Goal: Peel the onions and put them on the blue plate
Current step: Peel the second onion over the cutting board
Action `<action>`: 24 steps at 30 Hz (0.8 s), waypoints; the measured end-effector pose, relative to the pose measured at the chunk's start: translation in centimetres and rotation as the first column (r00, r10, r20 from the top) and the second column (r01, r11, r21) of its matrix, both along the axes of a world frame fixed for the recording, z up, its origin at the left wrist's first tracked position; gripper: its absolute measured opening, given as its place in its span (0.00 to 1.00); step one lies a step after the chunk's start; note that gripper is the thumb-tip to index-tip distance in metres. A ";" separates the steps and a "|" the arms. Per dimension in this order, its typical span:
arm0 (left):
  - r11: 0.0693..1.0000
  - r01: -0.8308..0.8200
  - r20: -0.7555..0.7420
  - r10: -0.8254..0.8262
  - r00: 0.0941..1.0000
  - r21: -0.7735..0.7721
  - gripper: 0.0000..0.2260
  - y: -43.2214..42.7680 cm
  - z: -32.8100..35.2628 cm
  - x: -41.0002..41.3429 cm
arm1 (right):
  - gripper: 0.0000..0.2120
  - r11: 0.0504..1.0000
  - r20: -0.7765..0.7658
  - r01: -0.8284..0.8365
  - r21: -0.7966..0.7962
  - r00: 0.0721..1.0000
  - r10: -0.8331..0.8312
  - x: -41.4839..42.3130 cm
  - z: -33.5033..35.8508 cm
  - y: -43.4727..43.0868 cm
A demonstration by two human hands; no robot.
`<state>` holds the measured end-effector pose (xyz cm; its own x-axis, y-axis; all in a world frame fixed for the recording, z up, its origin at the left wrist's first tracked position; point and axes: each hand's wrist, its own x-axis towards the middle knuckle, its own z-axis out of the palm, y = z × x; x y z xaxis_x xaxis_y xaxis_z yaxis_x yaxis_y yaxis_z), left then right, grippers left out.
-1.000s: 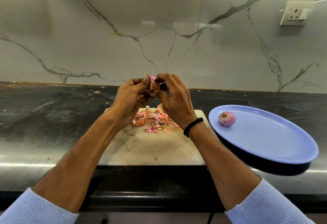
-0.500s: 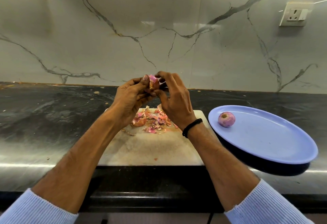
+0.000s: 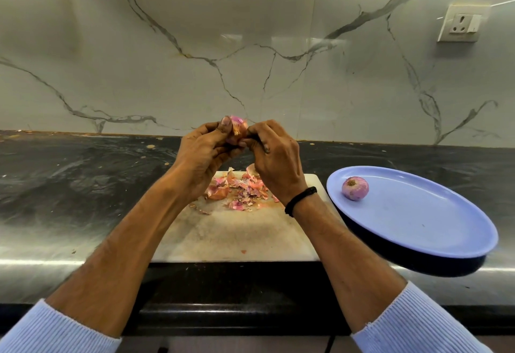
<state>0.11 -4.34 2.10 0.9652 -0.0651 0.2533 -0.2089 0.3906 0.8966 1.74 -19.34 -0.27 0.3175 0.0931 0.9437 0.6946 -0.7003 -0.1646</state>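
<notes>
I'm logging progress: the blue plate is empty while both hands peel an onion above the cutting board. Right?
Not empty: the head view shows one peeled onion lying on the blue plate. The left hand and right hand do peel a second onion above the cutting board.

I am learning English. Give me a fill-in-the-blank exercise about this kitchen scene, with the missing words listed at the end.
1. The blue plate holds ____ peeled onion.
2. The left hand and the ____ hand grip a second onion.
3. The loose peels lie on the white cutting board, left of the ____.
4. The wrist band is ____.
Missing words: one; right; plate; black.
</notes>
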 end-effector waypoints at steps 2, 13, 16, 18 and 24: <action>1.000 -0.007 0.000 0.007 1.000 -0.007 0.13 0.1 0.0 0.0 | 0.03 1.000 -0.011 -0.013 0.018 1.000 0.014 0.0 0.0 0.1; 0.988 -0.080 0.023 0.077 0.997 0.132 0.17 0.1 -0.4 0.4 | 0.07 1.000 0.028 -0.011 0.006 1.000 0.011 -0.3 0.4 -0.2; 0.989 -0.076 0.012 0.075 0.997 0.130 0.17 0.2 -0.4 0.4 | 0.04 1.000 0.017 0.006 0.018 1.000 -0.007 -0.2 0.3 -0.2; 0.990 -0.066 0.005 0.065 0.998 0.128 0.16 0.0 -0.4 0.4 | 0.04 1.000 0.005 0.022 0.021 1.000 -0.022 -0.2 0.2 -0.2; 0.996 -0.064 -0.025 0.065 0.998 0.062 0.14 0.2 -0.2 0.4 | 0.06 0.996 -0.071 0.061 0.058 0.996 -0.057 0.1 0.1 -0.2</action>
<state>0.48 -4.19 1.87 0.9743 -0.0170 0.2246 -0.2074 0.3215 0.9239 1.83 -19.55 -0.13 0.3853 0.0160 0.9227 0.6381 -0.7269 -0.2538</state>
